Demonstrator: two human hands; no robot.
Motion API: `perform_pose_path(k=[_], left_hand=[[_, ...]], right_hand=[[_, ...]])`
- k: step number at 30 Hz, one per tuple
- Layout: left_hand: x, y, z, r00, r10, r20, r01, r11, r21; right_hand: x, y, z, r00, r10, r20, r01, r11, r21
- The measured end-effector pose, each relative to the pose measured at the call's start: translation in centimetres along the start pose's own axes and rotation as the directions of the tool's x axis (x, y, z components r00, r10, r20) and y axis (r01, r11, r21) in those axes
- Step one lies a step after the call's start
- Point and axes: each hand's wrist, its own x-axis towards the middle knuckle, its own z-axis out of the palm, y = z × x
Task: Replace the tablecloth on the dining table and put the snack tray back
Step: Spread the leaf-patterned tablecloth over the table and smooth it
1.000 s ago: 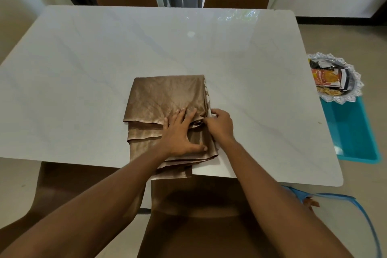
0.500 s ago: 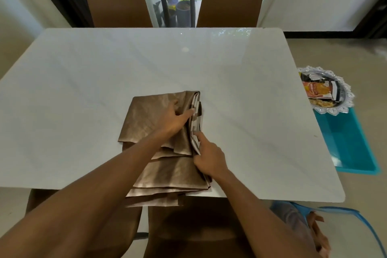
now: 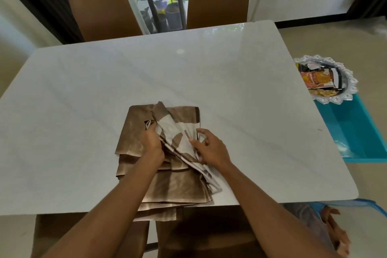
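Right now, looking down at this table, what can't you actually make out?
Head view:
- Tablecloth pattern: mostly buried in its own folds.
- Left hand fingertips: tucked inside the cloth.
- Snack tray: left part cut off by the table edge; packet print too small.
- Near chair: hidden under table and arms.

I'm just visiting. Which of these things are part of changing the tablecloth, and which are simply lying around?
Part of the job:
folded tablecloth, lying at the table's near edge
dining table
snack tray, off the table, to its right

Just lying about:
teal tub on the floor
far-left chair
far-right chair
potted plants outside the window
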Motion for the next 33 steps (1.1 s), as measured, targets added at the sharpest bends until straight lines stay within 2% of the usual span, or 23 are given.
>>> perform_pose_path(k=[2,4,7,11,14,16,17,20,24,28,33], left_hand=[[-0.2,0.4,-1.9,0.997,-0.068,0.034,0.072,0.988,-0.136],[-0.7,0.4,-3.9,0.997,-0.082,0.0,0.08,0.974,-0.212],[-1.9,-0.2,-7.4,0.982,-0.024,-0.188,-0.007,0.986,-0.164],[-2.0,-0.5,-11.9,0.939,0.039,-0.341,-0.067,0.995,-0.071],[-1.8,1.0,-14.2,0.922,0.079,-0.379,-0.103,0.994,-0.043],[-1.4,1.9,-15.8,0.905,0.137,-0.404,-0.149,0.989,0.002],[-1.4,2.6,-16.7,0.896,0.159,-0.415,-0.156,0.987,0.041],[-0.8,4.3,-20.2,0.894,0.167,-0.415,-0.11,0.981,0.159],[1.0,7.6,-25.6,0.886,0.222,-0.406,-0.037,0.908,0.417],[2.9,10.6,-28.7,0.863,0.395,-0.315,-0.087,0.73,0.678],[5.7,13.5,-28.4,0.86,0.482,-0.166,-0.184,0.597,0.781]], right_hand=[[0.2,-0.3,0.5,0.999,0.014,-0.044,-0.016,0.998,-0.053],[0.2,-0.8,1.1,0.995,0.01,-0.103,-0.026,0.988,-0.152],[-0.4,-1.6,2.2,0.992,-0.022,-0.128,-0.019,0.95,-0.311],[-1.8,-1.8,4.6,0.96,-0.254,-0.115,0.175,0.871,-0.46],[-2.1,-2.5,6.8,0.87,-0.487,-0.073,0.349,0.714,-0.607],[-1.9,-3.4,8.2,0.82,-0.571,0.051,0.458,0.6,-0.656],[-1.7,-3.8,8.9,0.818,-0.557,0.142,0.5,0.569,-0.653],[-1.8,-3.5,10.7,0.861,-0.372,0.347,0.508,0.578,-0.639],[-2.1,-1.7,11.5,0.864,-0.374,0.338,0.497,0.52,-0.695],[-2.0,-1.7,11.8,0.869,-0.357,0.342,0.486,0.488,-0.725],[-2.0,-2.1,11.9,0.88,-0.34,0.331,0.468,0.512,-0.72]])
